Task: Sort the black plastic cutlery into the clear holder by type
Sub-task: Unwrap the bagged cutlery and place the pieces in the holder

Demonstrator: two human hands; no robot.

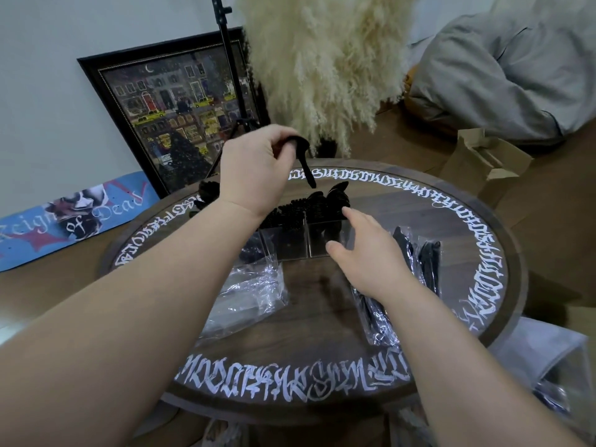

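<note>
My left hand (258, 166) pinches a black plastic spoon (304, 162) by its bowl end, handle pointing down above the clear holder (317, 245). The holder stands at the middle of the round table, its compartments packed with black cutlery (309, 206) standing upright. My right hand (364, 253) hovers open just right of the holder, fingers spread toward its right compartment; whether it touches the wall I cannot tell. A plastic bag of black cutlery (416, 253) lies under and right of that hand.
The dark round table (322, 324) has white lettering around its rim. A crumpled clear plastic bag (248, 295) lies left of centre. Behind stand a pampas plume (322, 69), a tripod and a framed picture (174, 111). A cardboard box (483, 166) sits at right.
</note>
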